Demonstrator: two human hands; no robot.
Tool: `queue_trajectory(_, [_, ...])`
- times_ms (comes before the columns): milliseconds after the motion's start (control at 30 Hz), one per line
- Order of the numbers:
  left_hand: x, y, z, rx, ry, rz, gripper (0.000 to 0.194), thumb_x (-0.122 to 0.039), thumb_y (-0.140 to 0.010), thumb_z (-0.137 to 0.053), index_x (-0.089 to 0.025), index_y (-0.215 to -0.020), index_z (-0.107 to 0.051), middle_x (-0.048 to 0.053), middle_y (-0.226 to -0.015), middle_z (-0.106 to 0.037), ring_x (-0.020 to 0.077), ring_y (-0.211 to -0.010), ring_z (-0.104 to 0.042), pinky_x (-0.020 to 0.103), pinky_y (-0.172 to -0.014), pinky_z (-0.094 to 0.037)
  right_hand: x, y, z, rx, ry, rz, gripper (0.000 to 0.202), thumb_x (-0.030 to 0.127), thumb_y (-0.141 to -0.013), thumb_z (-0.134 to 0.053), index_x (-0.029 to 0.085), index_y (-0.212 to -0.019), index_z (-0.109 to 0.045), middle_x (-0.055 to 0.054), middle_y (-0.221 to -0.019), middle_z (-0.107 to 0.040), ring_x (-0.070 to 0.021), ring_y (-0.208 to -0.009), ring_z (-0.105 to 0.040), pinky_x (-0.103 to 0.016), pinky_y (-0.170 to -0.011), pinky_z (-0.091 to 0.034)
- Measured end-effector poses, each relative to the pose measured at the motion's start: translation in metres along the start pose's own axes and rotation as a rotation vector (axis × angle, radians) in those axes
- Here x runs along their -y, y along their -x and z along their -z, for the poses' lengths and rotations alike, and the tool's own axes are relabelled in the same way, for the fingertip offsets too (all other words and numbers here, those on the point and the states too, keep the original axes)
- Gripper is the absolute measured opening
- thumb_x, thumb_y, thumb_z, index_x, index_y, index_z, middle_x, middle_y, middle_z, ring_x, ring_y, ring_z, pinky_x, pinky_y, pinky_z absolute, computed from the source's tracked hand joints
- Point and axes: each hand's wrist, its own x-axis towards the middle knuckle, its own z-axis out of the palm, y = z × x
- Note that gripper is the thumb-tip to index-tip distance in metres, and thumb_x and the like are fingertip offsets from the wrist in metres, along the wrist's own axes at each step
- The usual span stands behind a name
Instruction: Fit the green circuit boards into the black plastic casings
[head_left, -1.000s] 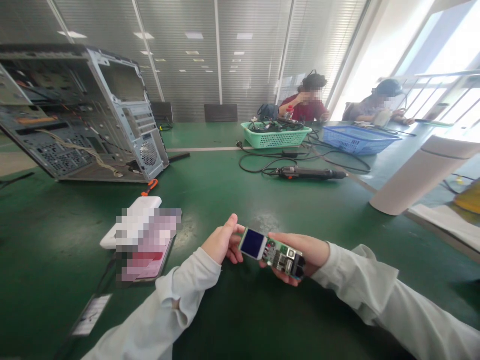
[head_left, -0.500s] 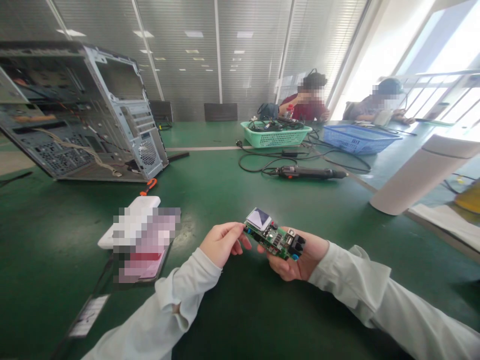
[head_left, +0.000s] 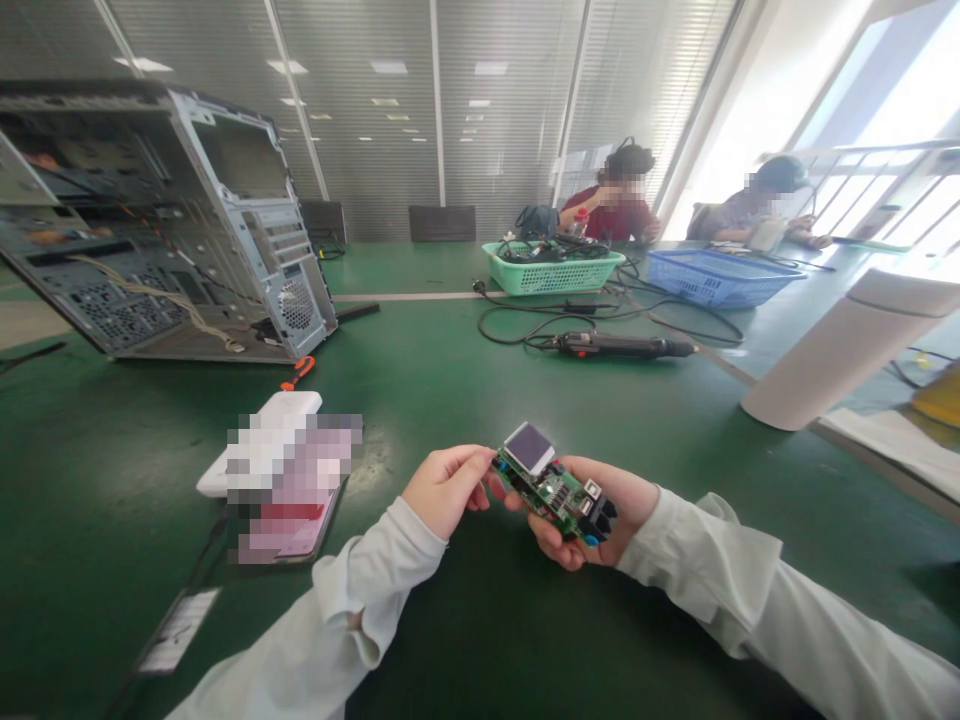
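- Head view, with the circuit board (head_left: 559, 492) as the middle of the dial: it is held up in front of the person, between both hands, over the green table (head_left: 420, 390).
- At three o'clock, the right hand (head_left: 626, 498) has its grip narrowed on the board, fingers curled round the lower edge; it seems to carry most of the weight, leaving the upper face uncovered.
- At nine o'clock, the left hand (head_left: 450, 490) brings its thumb to the board's near corner, fingers bent in below. Whether it pinches the board or merely steadies it, I cannot tell.
- The board is tilted, its small screen (head_left: 529, 448) towards half past ten and its black sockets (head_left: 598, 518) towards four, probably so that the face can be looked at.
- Well apart at ten o'clock, the computer case (head_left: 165, 230) stands with its inside exposed; the white box (head_left: 300, 405) and pink phone (head_left: 300, 545) lie nearer, around nine, seemingly put aside.
- At one o'clock lies the power screwdriver (head_left: 630, 346), perhaps parked within reach. Beyond it, at twelve, the green basket (head_left: 577, 278) gathers cables (head_left: 551, 247), presumably to contain the tangle.
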Motion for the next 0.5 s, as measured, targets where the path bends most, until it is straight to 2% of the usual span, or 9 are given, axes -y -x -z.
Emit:
queue_trajectory(100, [0.004,-0.002,0.001,-0.015,0.018,-0.011,0.033,-0.044,-0.067,-0.054,-0.012,-0.072,-0.062,0.002,-0.054,-0.059,0.0085,-0.044,-0.048,0.020,-0.043,-0.037,0.001,0.001,-0.004,-0.048,0.052,0.028,0.041,0.033,-0.093,-0.018,0.006,-0.105,-0.046,-0.008,-0.070,-0.052,-0.0147,-0.063,-0.055,-0.021,-0.054,-0.044])
queue_trajectory(167, [0.006,-0.003,0.002,-0.040,0.035,-0.016,0.033,-0.042,-0.068,-0.054,-0.012,-0.077,-0.063,0.002,-0.056,-0.059,0.0087,-0.044,-0.048,0.019,-0.041,-0.036,0.000,0.002,-0.005,-0.071,0.110,0.083,0.037,0.038,-0.093,-0.027,0.008,-0.103,-0.046,-0.009,-0.077,-0.054,-0.0161,-0.070,-0.057,-0.024,-0.061,-0.046])
queue_trajectory(300, [0.007,-0.004,0.004,-0.129,0.068,-0.005,0.031,-0.038,-0.069,-0.053,-0.013,-0.085,-0.064,0.001,-0.057,-0.058,0.0082,-0.045,-0.048,0.018,-0.041,-0.035,0.002,0.002,-0.007,-0.110,0.267,0.213,0.045,0.051,-0.085,-0.047,0.009,-0.102,-0.047,-0.013,-0.097,-0.053,-0.0201,-0.080,-0.058,-0.028,-0.070,-0.047])
queue_trajectory(400, [0.007,-0.006,0.006,-0.151,0.072,0.013,0.028,-0.035,-0.069,-0.052,-0.014,-0.084,-0.064,0.000,-0.058,-0.057,0.0074,-0.045,-0.048,0.018,-0.041,-0.035,0.006,0.008,-0.012,-0.277,0.478,0.339,0.059,0.061,-0.076,-0.054,0.010,-0.104,-0.044,-0.014,-0.100,-0.053,-0.0226,-0.085,-0.057,-0.031,-0.073,-0.047])
queue_trajectory(500, [0.008,-0.008,0.008,-0.148,0.053,0.036,0.026,-0.032,-0.068,-0.052,-0.014,-0.083,-0.064,0.000,-0.058,-0.057,0.0072,-0.045,-0.047,0.018,-0.040,-0.035,0.010,0.029,-0.021,-0.526,0.797,0.446,0.059,0.063,-0.073,-0.056,0.012,-0.101,-0.043,-0.014,-0.097,-0.054,-0.0231,-0.087,-0.055,-0.032,-0.073,-0.047])
